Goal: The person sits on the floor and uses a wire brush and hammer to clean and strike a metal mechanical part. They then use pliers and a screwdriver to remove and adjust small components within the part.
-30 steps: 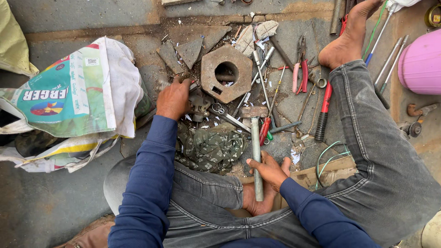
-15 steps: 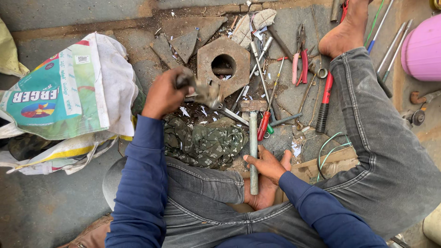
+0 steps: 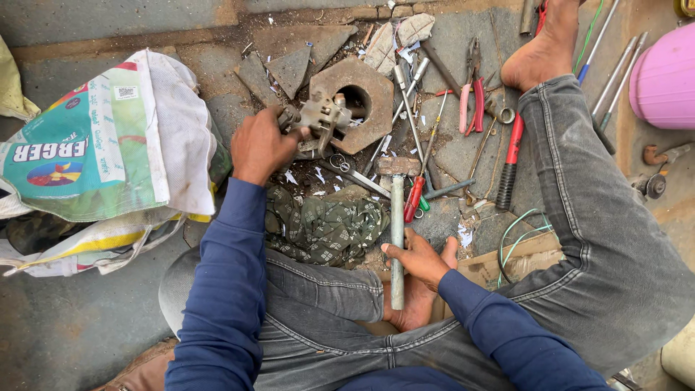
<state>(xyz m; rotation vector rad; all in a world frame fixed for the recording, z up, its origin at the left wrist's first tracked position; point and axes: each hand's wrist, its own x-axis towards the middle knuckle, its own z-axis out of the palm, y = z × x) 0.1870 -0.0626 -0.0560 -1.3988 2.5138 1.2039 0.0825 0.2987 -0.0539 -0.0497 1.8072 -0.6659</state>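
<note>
My left hand (image 3: 259, 147) grips a grey metal part with lugs (image 3: 321, 116) and holds it over the rim of a big rusty hexagonal nut (image 3: 376, 108) on the ground. My right hand (image 3: 418, 259) rests on the grey metal handle of a hammer (image 3: 397, 217), whose head lies just below the nut. A patterned green cloth (image 3: 326, 224) lies crumpled between my two hands, against my knee.
Pliers with pink and red handles (image 3: 472, 90), a red-handled tool (image 3: 510, 156), screwdrivers and rods lie right of the nut. A printed woven sack (image 3: 101, 152) sits at left, a pink tub (image 3: 664, 76) at upper right. My bare foot (image 3: 544, 51) rests among the tools.
My left hand picked the metal part up off the ground and carried it up and right onto the hexagonal nut. My right hand stayed on the hammer handle.
</note>
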